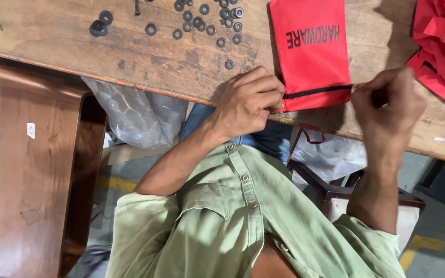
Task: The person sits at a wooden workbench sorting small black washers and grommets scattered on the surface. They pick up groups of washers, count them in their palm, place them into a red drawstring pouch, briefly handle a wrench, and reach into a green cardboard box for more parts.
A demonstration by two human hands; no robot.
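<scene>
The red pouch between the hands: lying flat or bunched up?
Flat. The red pouch lies spread on the wooden table, both hands at its black-banded end.

Red pouch (312,56): top cut off by frame edge; bottom-left corner hidden under left hand (248,100). Right hand (387,103) covers its own fingertips, so grip on pouch's black strip can't be made out. Pile of red cloth (441,51) runs off right edge. Washers (209,23) partly cropped at top, too small for detail. Bolt (137,7) cut off too. Counter (130,51) exceeds frame.
</scene>
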